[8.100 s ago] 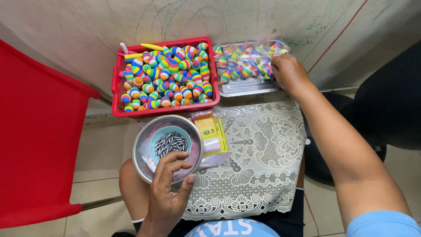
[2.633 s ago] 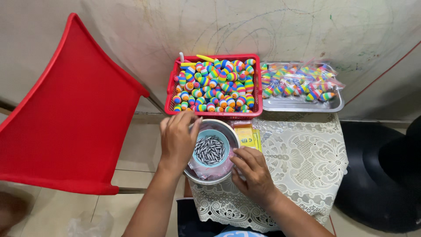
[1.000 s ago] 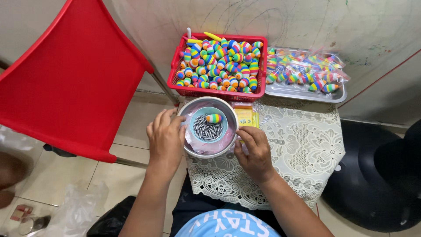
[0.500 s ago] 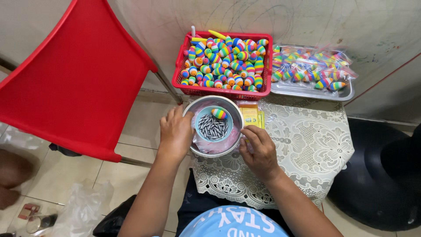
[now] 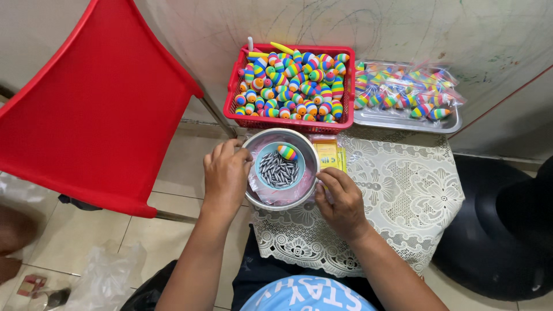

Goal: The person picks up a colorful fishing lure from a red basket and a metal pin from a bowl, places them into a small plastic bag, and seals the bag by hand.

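A round steel bowl sits at the bench's front left corner, lined with pink plastic. Inside stands a small blue cup heaped with grey metal pellets. One rainbow-striped egg-shaped float lies on the pellets at the cup's far rim.

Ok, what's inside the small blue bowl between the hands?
The small blue bowl holds a heap of small grey metal pieces and one rainbow-striped float on top. They cover the bowl's bottom.
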